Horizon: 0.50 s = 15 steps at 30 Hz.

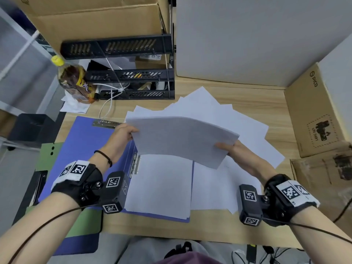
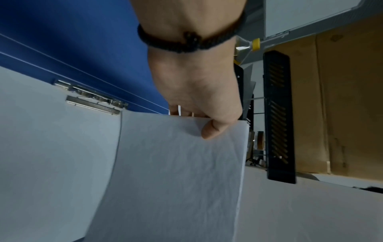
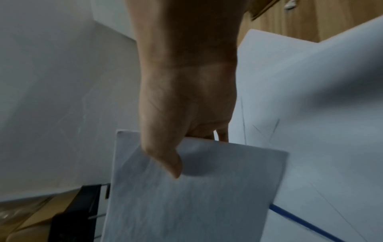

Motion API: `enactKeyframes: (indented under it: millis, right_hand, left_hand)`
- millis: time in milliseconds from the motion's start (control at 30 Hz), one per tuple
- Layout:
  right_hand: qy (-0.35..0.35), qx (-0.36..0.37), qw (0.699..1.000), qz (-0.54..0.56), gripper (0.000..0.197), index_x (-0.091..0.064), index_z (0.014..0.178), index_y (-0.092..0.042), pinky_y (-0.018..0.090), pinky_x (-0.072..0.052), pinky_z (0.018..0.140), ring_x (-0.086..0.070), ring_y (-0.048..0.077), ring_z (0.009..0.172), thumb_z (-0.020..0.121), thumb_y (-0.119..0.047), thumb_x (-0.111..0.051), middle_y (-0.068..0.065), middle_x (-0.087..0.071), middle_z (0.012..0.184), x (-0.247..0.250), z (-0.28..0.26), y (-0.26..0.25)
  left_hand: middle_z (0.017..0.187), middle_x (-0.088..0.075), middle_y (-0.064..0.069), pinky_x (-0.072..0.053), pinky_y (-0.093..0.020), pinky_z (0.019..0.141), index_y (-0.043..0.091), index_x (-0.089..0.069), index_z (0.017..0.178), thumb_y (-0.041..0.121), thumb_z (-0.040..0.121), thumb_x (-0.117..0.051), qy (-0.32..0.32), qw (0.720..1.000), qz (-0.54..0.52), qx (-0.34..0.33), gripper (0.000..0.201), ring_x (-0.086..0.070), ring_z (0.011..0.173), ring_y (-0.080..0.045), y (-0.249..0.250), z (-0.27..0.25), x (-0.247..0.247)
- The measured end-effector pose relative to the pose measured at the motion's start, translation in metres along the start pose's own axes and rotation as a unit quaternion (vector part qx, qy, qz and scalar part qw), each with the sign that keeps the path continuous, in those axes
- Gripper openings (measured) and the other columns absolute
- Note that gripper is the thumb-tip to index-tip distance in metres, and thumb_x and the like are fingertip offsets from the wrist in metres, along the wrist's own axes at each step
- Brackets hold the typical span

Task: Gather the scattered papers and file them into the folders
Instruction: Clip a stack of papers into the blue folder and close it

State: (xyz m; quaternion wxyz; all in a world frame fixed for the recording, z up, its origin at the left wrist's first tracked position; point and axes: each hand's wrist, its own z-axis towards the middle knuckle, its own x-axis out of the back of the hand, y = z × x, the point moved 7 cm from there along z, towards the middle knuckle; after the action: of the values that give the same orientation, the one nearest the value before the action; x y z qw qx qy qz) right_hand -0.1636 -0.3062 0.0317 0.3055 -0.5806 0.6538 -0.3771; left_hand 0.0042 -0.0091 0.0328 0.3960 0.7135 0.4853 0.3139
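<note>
Head view: mid-filing, both grips pinching sheaf of papers [image 1: 182, 139], left hand [image 1: 123, 132] and right hand [image 1: 231, 149], above open blue folder [image 1: 85, 141]; next, lowering squarely under its clip [image 1: 134, 164].

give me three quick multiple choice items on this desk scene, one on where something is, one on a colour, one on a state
1. Where is the bottle?
A. left of the black trays
B. on the open folder
C. in the right hand

2. What colour is the open folder?
A. red
B. blue
C. yellow

3. How is the held paper stack supported?
A. flat on the desk
B. by one hand
C. by both hands

Answers: 1 A, it stands beside the trays' left end. 2 B, its cover shows blue. 3 C, the left hand and right hand each pinch an end.
</note>
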Motion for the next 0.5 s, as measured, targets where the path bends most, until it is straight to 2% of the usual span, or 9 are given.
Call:
enactKeyframes:
  millis: [67,100,200,267,333,367,400,433,500]
  right_hand:
    - [-0.005,0.013,1.000,-0.021,0.024,-0.060,0.118,-0.031,0.025,-0.055,0.087,-0.067,0.007,0.104,0.099,-0.019,-0.054,-0.013,-0.072,0.112,-0.004,-0.002,-0.011]
    - [0.001,0.019,0.999,-0.035,0.019,-0.062,0.113,-0.030,0.024,-0.056,0.082,-0.070,0.008,0.098,0.100,-0.020,-0.052,-0.014,-0.074,0.104,-0.006,-0.002,-0.016]
    - [0.037,0.031,0.997,-0.062,0.019,-0.066,0.100,-0.023,0.029,-0.053,0.074,-0.069,0.013,0.085,0.101,-0.020,-0.047,-0.013,-0.074,0.086,-0.010,0.002,-0.029]
    - [0.041,0.032,0.997,-0.051,0.020,-0.066,0.100,-0.024,0.030,-0.052,0.076,-0.069,0.011,0.084,0.102,-0.019,-0.047,-0.011,-0.074,0.089,-0.020,0.007,-0.033]
    - [0.025,0.022,0.999,-0.025,0.019,-0.065,0.105,-0.026,0.030,-0.052,0.077,-0.070,0.011,0.090,0.102,-0.018,-0.048,-0.010,-0.074,0.097,-0.035,0.010,-0.035]
    - [0.014,0.016,1.000,-0.009,0.019,-0.064,0.108,-0.027,0.030,-0.052,0.080,-0.070,0.012,0.095,0.101,-0.017,-0.049,-0.008,-0.074,0.102,-0.042,0.011,-0.035]
    - [0.004,0.010,1.000,0.009,0.020,-0.064,0.112,-0.027,0.031,-0.053,0.084,-0.069,0.013,0.100,0.101,-0.017,-0.050,-0.007,-0.074,0.107,-0.050,0.012,-0.035]
    - [-0.002,0.004,1.000,0.028,0.021,-0.063,0.115,-0.026,0.032,-0.053,0.088,-0.068,0.014,0.104,0.100,-0.016,-0.051,-0.005,-0.073,0.111,-0.056,0.014,-0.035]
    - [0.001,-0.006,0.997,0.070,0.025,-0.060,0.123,-0.022,0.034,-0.052,0.091,-0.066,0.017,0.110,0.100,-0.016,-0.051,-0.002,-0.071,0.118,-0.068,0.018,-0.034]
  left_hand:
    - [0.094,-0.065,-0.008,-0.045,-0.026,0.080,0.006,-0.061,0.086,0.000,0.091,-0.047,0.006,1.000,0.001,-0.021,0.015,-0.060,0.089,-0.021,0.011,-0.005,0.003]
    - [0.092,-0.066,-0.006,-0.046,-0.024,0.077,0.009,-0.062,0.085,0.001,0.091,-0.048,0.008,0.999,0.001,-0.034,0.018,-0.060,0.086,-0.018,0.016,-0.006,0.006]
    - [0.097,-0.064,-0.010,-0.044,-0.024,0.072,0.010,-0.065,0.099,0.006,0.092,-0.049,0.002,0.999,-0.005,-0.053,0.018,-0.056,0.082,-0.019,0.025,-0.011,0.023]
    - [0.096,-0.065,-0.006,-0.045,-0.025,0.072,0.012,-0.066,0.100,0.013,0.094,-0.048,-0.021,0.996,-0.075,-0.032,0.019,-0.057,0.081,-0.019,0.019,-0.022,0.036]
    - [0.096,-0.067,-0.005,-0.051,-0.028,0.073,0.013,-0.069,0.099,0.026,0.096,-0.043,-0.100,0.972,-0.212,0.008,0.029,-0.063,0.083,-0.020,0.009,-0.035,0.043]
    - [0.103,-0.067,-0.009,-0.052,-0.032,0.078,0.011,-0.068,0.106,0.033,0.097,-0.039,-0.147,0.946,-0.287,0.027,0.037,-0.065,0.090,-0.024,0.005,-0.042,0.046]
    - [0.116,-0.065,-0.014,-0.049,-0.038,0.089,0.006,-0.061,0.120,0.041,0.099,-0.033,-0.184,0.916,-0.354,0.036,0.049,-0.063,0.104,-0.031,0.002,-0.050,0.050]
    - [0.131,-0.057,-0.020,-0.040,-0.044,0.101,0.003,-0.049,0.134,0.049,0.099,-0.027,-0.200,0.894,-0.399,0.045,0.062,-0.054,0.119,-0.036,-0.003,-0.054,0.058]
    - [0.147,-0.041,-0.021,-0.023,-0.050,0.114,0.003,-0.033,0.146,0.062,0.097,-0.022,-0.203,0.882,-0.420,0.064,0.077,-0.038,0.135,-0.039,-0.011,-0.061,0.074]
